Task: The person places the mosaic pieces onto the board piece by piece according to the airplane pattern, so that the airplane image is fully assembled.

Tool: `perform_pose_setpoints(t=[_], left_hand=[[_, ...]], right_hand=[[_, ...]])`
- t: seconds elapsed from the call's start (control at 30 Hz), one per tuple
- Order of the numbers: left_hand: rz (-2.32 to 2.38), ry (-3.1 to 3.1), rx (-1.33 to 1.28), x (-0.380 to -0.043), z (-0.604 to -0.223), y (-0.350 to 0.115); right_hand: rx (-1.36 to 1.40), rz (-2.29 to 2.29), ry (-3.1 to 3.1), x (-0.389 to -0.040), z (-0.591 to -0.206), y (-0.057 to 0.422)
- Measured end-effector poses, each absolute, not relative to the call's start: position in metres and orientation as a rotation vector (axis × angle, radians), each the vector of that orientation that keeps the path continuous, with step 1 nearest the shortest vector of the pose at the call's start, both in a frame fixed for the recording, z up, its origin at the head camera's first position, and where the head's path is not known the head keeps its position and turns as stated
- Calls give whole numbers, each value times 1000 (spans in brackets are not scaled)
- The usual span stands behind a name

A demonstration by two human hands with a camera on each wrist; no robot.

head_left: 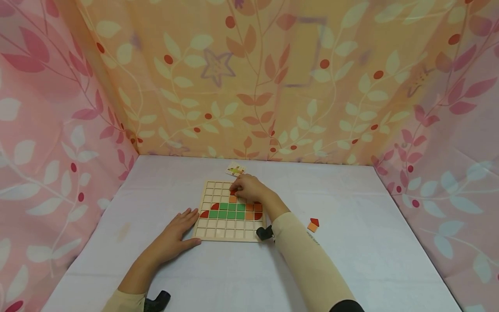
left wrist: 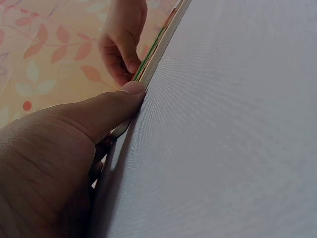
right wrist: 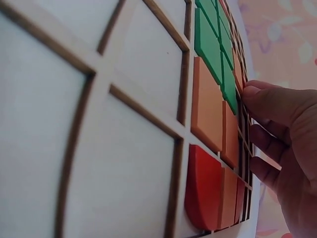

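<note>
A wooden grid board [head_left: 226, 235] lies on the white table. Green square tiles [head_left: 231, 214] fill its middle, with orange square tiles [head_left: 249, 215] and red rounded tiles [head_left: 204, 214] at the sides. Near the board's far edge, my right hand [head_left: 251, 188] has curled fingers at a red tile [head_left: 232, 193], pinching it just beyond an orange tile; the fingertips partly cover it. In the right wrist view the thumb [right wrist: 252, 91] is at that spot. My left hand [head_left: 175, 236] rests at the board's left side, fingers extended and thumb by the near corner.
Beyond the board lies a small patterned card [head_left: 235, 169]. To the right of my right forearm are a loose red tile [head_left: 315, 222] and a loose orange tile [head_left: 312, 227], touching. Floral curtains [head_left: 253, 108] stand around the table's back and sides.
</note>
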State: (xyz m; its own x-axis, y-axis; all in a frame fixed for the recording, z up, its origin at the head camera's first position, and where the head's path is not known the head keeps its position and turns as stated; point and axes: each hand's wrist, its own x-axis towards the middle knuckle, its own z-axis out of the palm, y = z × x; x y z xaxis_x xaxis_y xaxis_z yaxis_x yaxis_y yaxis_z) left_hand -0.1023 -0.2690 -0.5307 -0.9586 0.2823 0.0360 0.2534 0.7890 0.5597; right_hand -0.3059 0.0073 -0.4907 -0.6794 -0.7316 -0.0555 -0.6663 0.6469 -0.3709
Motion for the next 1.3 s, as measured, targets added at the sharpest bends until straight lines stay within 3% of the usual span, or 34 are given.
perform_pose_setpoints(t=[1.07,1.3], left_hand=[[910,2928,442,-102,-531,-269],[905,2927,446,-103,-531,-270]], right_hand=[[-1202,-474,2674,-305,-490,9],[-1249,-473,2753,-296,-474,21]])
